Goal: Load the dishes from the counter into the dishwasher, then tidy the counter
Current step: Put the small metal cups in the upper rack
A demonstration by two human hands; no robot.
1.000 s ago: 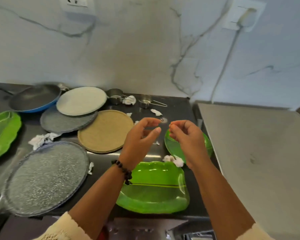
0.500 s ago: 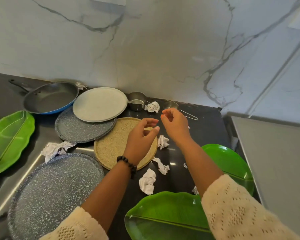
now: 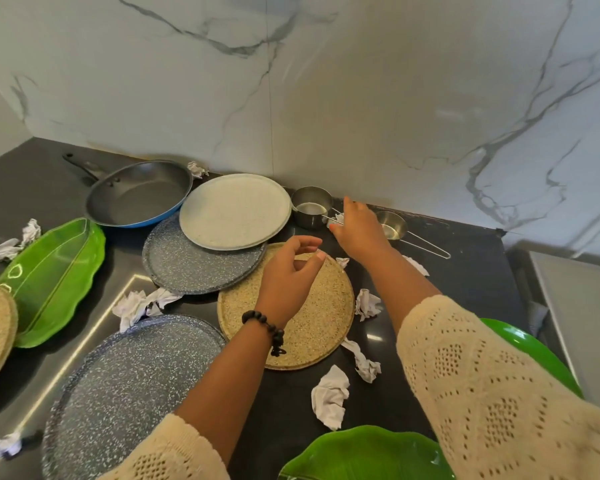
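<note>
My right hand [image 3: 359,230] reaches to the back of the dark counter [image 3: 465,271], fingers stretched out over a small crumpled paper [image 3: 338,218] lying between two steel measuring cups [image 3: 310,206] [image 3: 392,225]. I cannot see it gripping anything. My left hand [image 3: 288,275] hovers over a tan round plate [image 3: 312,327], fingers loosely curled and holding nothing. Behind it lie a white plate [image 3: 234,211] stacked on a grey speckled plate [image 3: 187,268] and a blue-sided frying pan [image 3: 139,195]. A large speckled plate [image 3: 125,382] sits at the near left.
A green leaf tray [image 3: 49,278] lies at the left, another green tray [image 3: 361,455] at the bottom edge, and a green plate [image 3: 534,355] under my right sleeve. Several crumpled papers [image 3: 329,396] are scattered over the counter. A marble wall [image 3: 326,98] closes off the back.
My right hand has moved forward and opened out toward the steel cups at the back. My left hand stays over the tan plate. The view has tilted down and nearer.
</note>
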